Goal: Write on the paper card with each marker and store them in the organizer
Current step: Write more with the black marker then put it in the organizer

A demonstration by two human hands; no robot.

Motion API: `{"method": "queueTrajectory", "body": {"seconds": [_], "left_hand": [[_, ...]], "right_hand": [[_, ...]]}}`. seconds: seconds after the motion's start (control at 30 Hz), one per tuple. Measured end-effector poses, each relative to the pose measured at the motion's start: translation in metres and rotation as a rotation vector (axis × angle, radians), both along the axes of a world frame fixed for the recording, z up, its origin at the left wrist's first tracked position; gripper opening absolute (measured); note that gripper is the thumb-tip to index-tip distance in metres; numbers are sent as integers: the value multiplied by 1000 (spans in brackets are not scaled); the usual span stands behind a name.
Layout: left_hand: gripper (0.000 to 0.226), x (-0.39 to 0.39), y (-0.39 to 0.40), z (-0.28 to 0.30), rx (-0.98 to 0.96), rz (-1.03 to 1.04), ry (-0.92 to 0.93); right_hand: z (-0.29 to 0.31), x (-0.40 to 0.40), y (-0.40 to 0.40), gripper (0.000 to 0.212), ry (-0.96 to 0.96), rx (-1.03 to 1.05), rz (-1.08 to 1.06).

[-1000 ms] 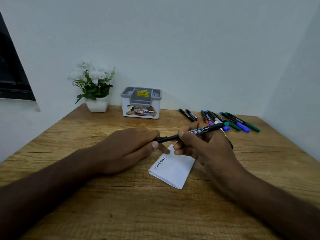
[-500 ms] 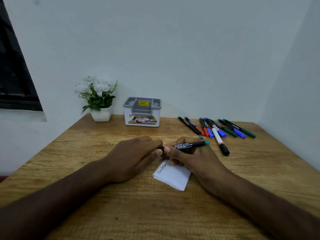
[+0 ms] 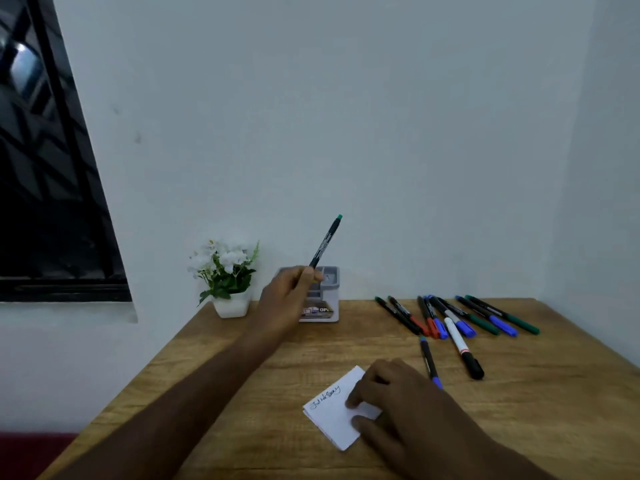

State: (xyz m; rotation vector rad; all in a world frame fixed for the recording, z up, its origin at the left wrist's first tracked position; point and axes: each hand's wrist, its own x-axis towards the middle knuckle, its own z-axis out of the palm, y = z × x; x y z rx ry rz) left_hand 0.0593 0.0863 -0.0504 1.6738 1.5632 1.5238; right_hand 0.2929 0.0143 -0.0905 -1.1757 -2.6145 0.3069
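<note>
left hand (image 3: 289,296) holds a green-ended marker (image 3: 326,242) over the organizer (image 3: 320,294)

its fingers curl round the marker's lower end, which tilts up to the right above the far organizer. the right hand (image 3: 398,401) rests with loose fingers on the paper card (image 3: 334,414), near the front. other markers (image 3: 457,317) lie to the far right.

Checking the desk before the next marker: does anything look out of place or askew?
Nothing spilled or damaged. Two markers lie apart from the row at the table's back right: a thin one and a thick white one, nearer the card. The card sits skewed to the table edge.
</note>
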Motion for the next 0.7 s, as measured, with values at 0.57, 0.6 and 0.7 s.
{"method": "queueTrajectory", "body": {"seconds": [0.57,0.6,0.7], "left_hand": [[15,30,93,27,-232,412,284],[16,30,95,27,-240,418,292],[22,29,103,25,-234,410,299]], "right_hand": [[-8,6,13,37,47,-21,53],[-9,6,13,37,48,-20,54],[-9,7,11,37,62,-26,53]]}}
